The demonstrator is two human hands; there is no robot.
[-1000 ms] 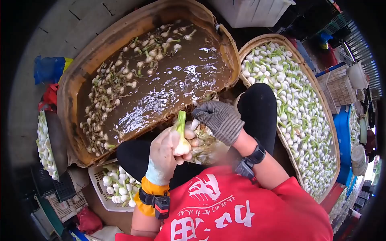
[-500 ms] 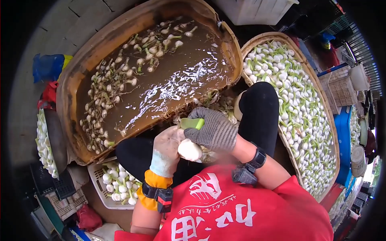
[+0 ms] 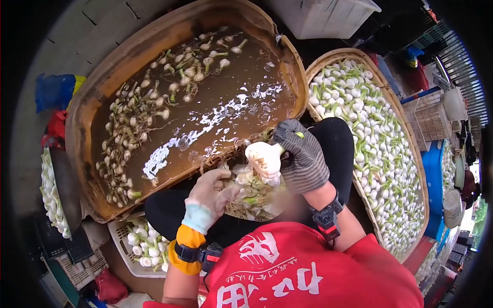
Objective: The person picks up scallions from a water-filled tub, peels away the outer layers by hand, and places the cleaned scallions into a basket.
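My right hand (image 3: 302,156), in a grey striped glove, grips a white garlic bulb (image 3: 264,158) by its green stem. The bulb points left, with a brownish patch on its face. Left of the bulb, my left hand (image 3: 208,195), in a pale glove with an orange cuff, has its fingers apart and nothing in them. Loose peelings and green scraps (image 3: 249,197) lie below and between both hands, at my lap. Just beyond the hands is the near rim of a large tub (image 3: 118,59), where unpeeled garlic bulbs (image 3: 123,138) float in brown water.
At right, a long basin (image 3: 382,87) is filled with cleaned garlic. A white basket (image 3: 120,236) of garlic sits at lower left, and another garlic container (image 3: 54,192) stands at far left. A white bin (image 3: 323,18) is at the top, with crates (image 3: 426,115) at far right.
The garlic has moved up and right in my right hand, which now grips its stem. My left hand has let go of it and opened. The view has shifted slightly.
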